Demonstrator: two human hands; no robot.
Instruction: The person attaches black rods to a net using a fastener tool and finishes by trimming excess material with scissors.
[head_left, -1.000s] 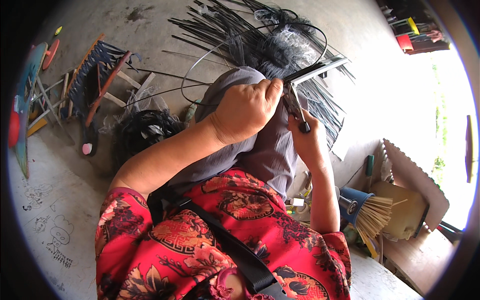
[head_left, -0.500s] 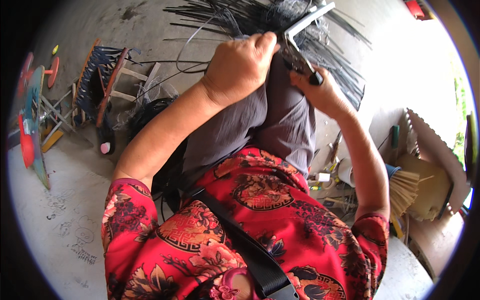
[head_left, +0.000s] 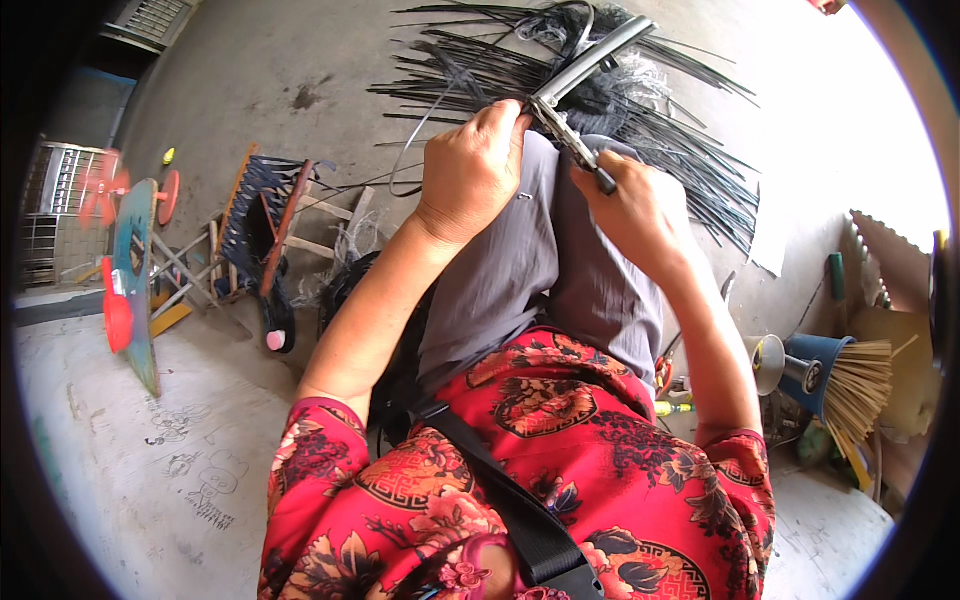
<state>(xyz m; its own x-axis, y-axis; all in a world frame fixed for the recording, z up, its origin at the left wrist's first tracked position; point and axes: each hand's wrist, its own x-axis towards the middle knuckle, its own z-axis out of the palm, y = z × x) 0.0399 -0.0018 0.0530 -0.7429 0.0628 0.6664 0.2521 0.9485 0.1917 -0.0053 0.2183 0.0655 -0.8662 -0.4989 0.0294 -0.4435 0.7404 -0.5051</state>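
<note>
In my right hand (head_left: 640, 205) is the dark-ended handle of a jointed metal hand tool (head_left: 568, 134); its exact kind is unclear. From the tool's far end, a long grey bar (head_left: 600, 57) slants up and to the right. Close by, my left hand (head_left: 470, 165) is closed, knuckles up, with its fingertips at the tool's far end. A thin dark strip (head_left: 402, 160) loops out from the left hand's side; the pinched part is hidden by the fingers. Both hands are above my grey-trousered knees (head_left: 500, 225).
Long black strips (head_left: 700, 185) lie spread on the floor beyond my knees. To the left stand a wooden folding frame with black webbing (head_left: 255, 215) and a blue-green board with red discs (head_left: 137, 290). At right is a blue container (head_left: 815, 370) of light sticks.
The view has shifted, so more floor shows at the far left. The tool has turned slightly, and its grey bar now appears longer and straighter. Both hands keep their holds.
</note>
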